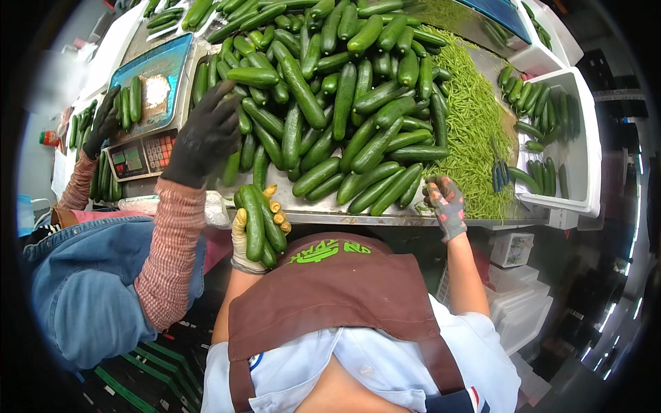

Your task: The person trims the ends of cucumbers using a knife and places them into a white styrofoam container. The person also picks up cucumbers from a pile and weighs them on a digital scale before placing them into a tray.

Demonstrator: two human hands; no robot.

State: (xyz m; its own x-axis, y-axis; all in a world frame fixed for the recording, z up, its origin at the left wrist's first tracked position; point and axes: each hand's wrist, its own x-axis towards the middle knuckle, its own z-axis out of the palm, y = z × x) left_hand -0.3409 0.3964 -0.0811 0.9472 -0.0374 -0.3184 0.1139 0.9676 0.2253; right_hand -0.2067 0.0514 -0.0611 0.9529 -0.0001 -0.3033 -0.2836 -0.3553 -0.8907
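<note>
My left hand (250, 227), in a pale glove with yellow fingertips, holds several green cucumbers (254, 222) just off the near edge of the table. My right hand (445, 204), in a grey glove with pink patches, rests by the table's front edge, fingers curled down; whether anything is under them I cannot tell. A large heap of cucumbers (343, 103) covers the middle of the metal table (382, 219). Right of it spreads a pile of green beans (470, 129), with dark-handled scissors (500, 175) lying on it.
At the left, a co-worker's black-gloved hand (201, 134) reaches over the heap; the other (103, 121) is at cucumbers on a digital scale (181, 67). A white foam box (591, 149) with cucumbers stands at the right. White crates (521, 310) are stacked below, right of me.
</note>
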